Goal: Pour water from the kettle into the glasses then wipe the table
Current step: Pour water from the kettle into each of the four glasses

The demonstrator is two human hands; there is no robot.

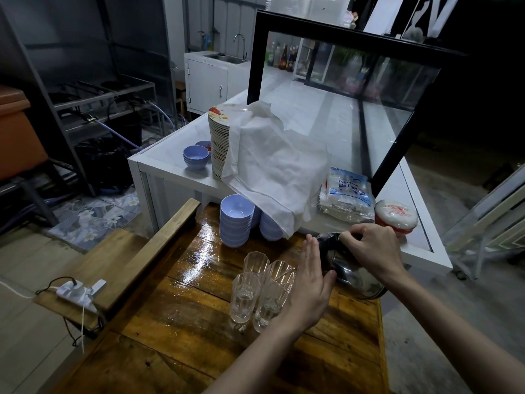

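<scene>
A dark steel kettle stands at the right edge of the wet wooden table. My right hand is closed over its top handle. My left hand lies flat with fingers straight against the kettle's left side. Several clear ribbed glasses are clustered just left of that hand; the two nearest ones hold some water. A large white cloth is draped over a tall stack of plates on the white counter behind.
Stacks of lilac bowls stand at the table's far end, more on the white counter. Plastic packets and a red-white pack lie near the kettle. A power strip sits on the left bench. A glass case rises behind.
</scene>
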